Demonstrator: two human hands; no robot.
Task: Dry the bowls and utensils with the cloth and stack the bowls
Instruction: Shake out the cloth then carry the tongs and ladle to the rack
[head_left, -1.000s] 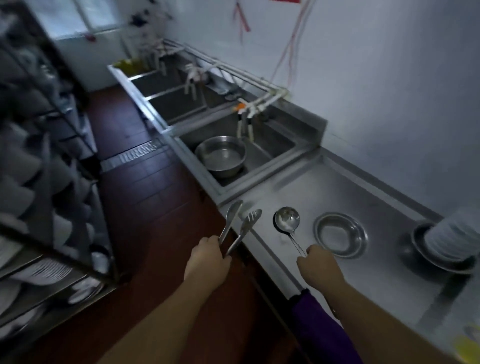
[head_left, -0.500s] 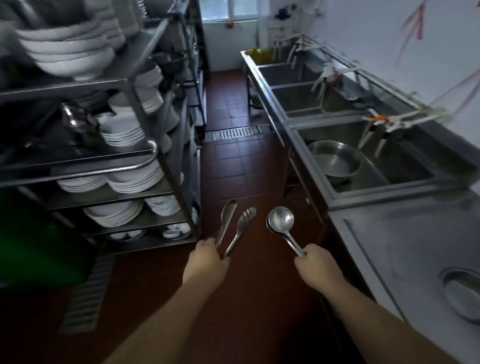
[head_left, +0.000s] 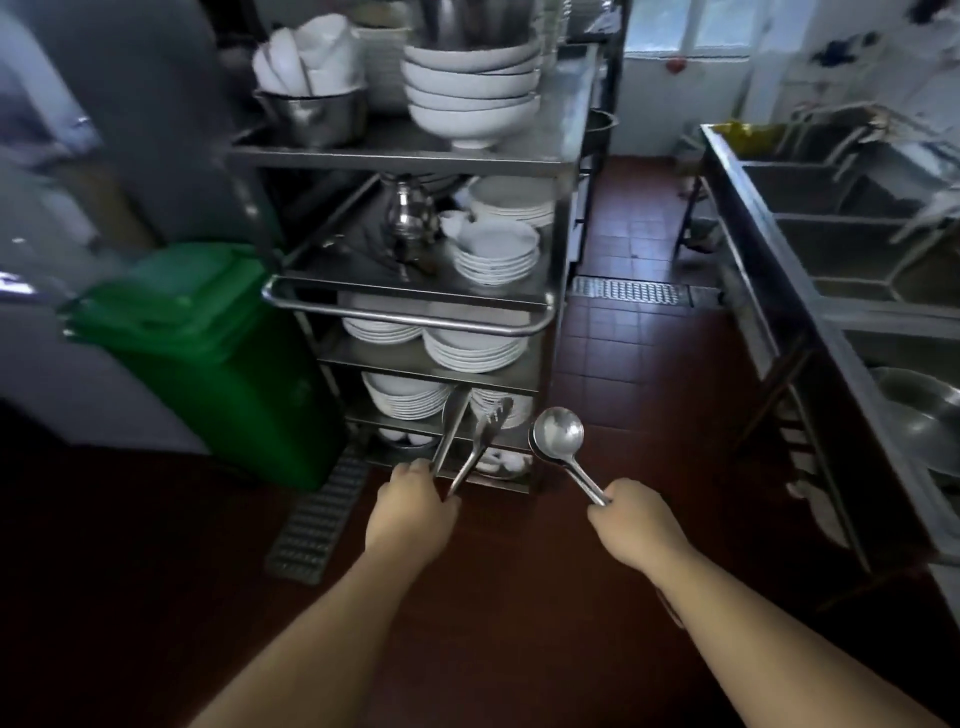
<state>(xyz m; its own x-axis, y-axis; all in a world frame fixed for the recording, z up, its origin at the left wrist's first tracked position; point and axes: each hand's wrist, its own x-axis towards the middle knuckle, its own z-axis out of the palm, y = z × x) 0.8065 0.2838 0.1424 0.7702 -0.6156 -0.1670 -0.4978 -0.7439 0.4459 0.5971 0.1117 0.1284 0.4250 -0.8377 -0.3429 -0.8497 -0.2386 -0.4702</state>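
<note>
Your left hand (head_left: 413, 512) has its fingers curled tight round the handles of two utensils: a flat spatula (head_left: 451, 431) and a slotted spoon (head_left: 485, 441). Both fan upward and away from your knuckles, their working ends well clear of the fingers, which looks like a carrying grip that keeps the wet ends off your skin. Your right hand (head_left: 636, 522) is clamped on the end of a ladle (head_left: 558, 434), fingers wrapped round the thin handle with the bowl tilted up and forward beyond the fingertips, so any water left would likely sit in the cup and not run down your wrist. The two hands are well apart, and the ladle bowl sits just beside the slotted spoon's head without touching it. No cloth is visible in either hand, so I judge the drying of these three pieces is either done or not yet begun; I cannot tell which. Beyond your fingertips stands a steel rack (head_left: 415, 306) loaded with white plates and bowls, with a green bin (head_left: 208, 353) off to the left of your left hand. To the right of your right hand runs the sink counter (head_left: 769, 249), with a metal bowl (head_left: 924, 415) in the nearest basin.
</note>
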